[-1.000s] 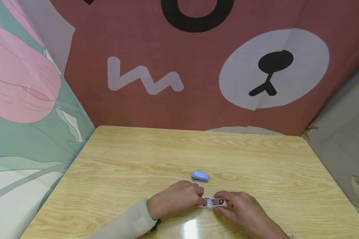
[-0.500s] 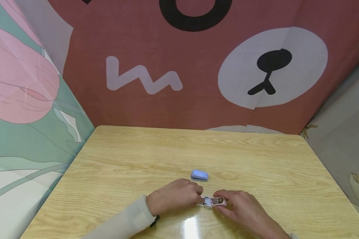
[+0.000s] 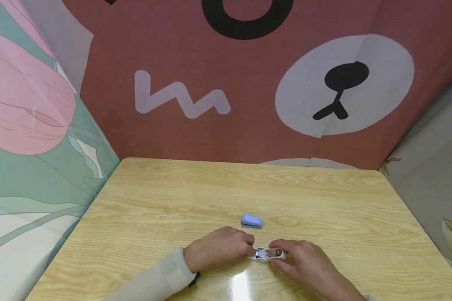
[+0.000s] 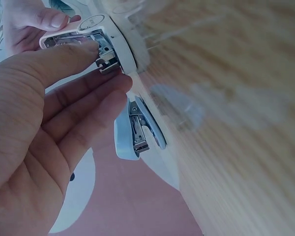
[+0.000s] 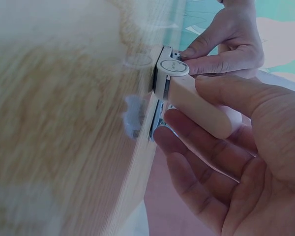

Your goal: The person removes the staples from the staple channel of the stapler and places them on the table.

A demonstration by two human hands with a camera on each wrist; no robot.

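Note:
A small white and pale pink stapler [image 3: 261, 253] is swung open, its metal channel showing from above. My right hand [image 3: 306, 261] grips its pink cover [image 5: 196, 101] between thumb and fingers. At the other end, my left hand [image 3: 222, 250] pinches the stapler, thumb [image 4: 81, 55] laid on the metal parts and the other fingers curled beneath. The left wrist view shows the white base [image 4: 122, 46] standing close to the tabletop. Just beyond both hands lies a second, light blue stapler [image 3: 251, 221], which nobody touches.
The wooden table [image 3: 165, 196] reaches back to a reddish-brown cloth [image 3: 173, 138] printed with a bear face. A floral cloth [image 3: 30, 175] hangs at the left and a grey one [image 3: 437, 138] at the right.
My left fingertips have shifted slightly left along the stapler, baring more of its metal channel. The right hand keeps its grip, and the blue stapler stays where it was.

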